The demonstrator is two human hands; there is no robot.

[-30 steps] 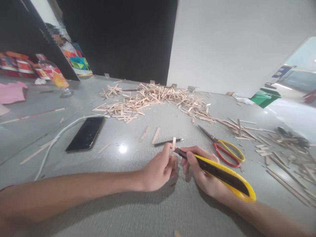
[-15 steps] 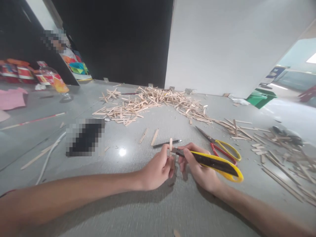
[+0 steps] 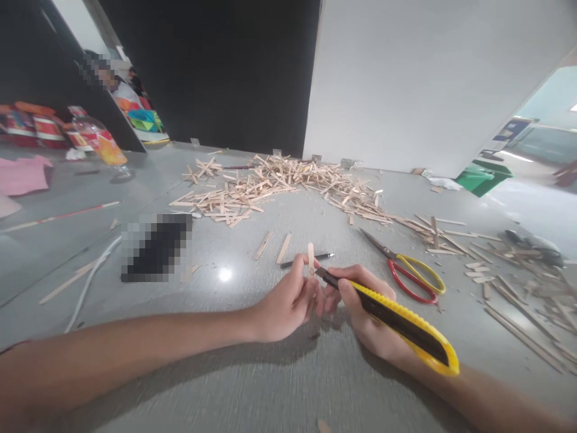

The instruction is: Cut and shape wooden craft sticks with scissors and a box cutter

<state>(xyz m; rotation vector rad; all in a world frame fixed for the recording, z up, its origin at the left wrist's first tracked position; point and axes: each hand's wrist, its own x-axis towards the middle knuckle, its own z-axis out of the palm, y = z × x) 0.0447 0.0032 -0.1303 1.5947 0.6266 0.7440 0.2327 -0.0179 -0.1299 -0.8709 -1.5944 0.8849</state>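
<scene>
A small wooden craft stick point(image 3: 311, 255) stands upright, pinched between the thumb and fingers of my left hand point(image 3: 288, 304). My right hand point(image 3: 367, 307) is wrapped round a yellow and black utility knife point(image 3: 401, 322). Its blade points left, close beside the stick; whether the edge touches it I cannot tell. Behind my hands lies a black pen point(image 3: 304, 261). Two loose craft sticks rest beyond it, one of them a pale stick point(image 3: 283, 248). Scissors point(image 3: 406, 270) with one red and one yellow handle lie beyond my right hand.
A large heap of craft sticks point(image 3: 279, 180) spreads along the back, with cut pieces point(image 3: 527, 313) at the right. A blurred dark object point(image 3: 155, 249) and a white cable point(image 3: 92, 282) lie left. Farther off are a bottle point(image 3: 106, 144), a green bin point(image 3: 482, 177) and a person point(image 3: 126, 96).
The utility knife has tilted, its rear end lower and nearer to me. My left fingers have shifted slightly, and more of the held craft stick shows above them.
</scene>
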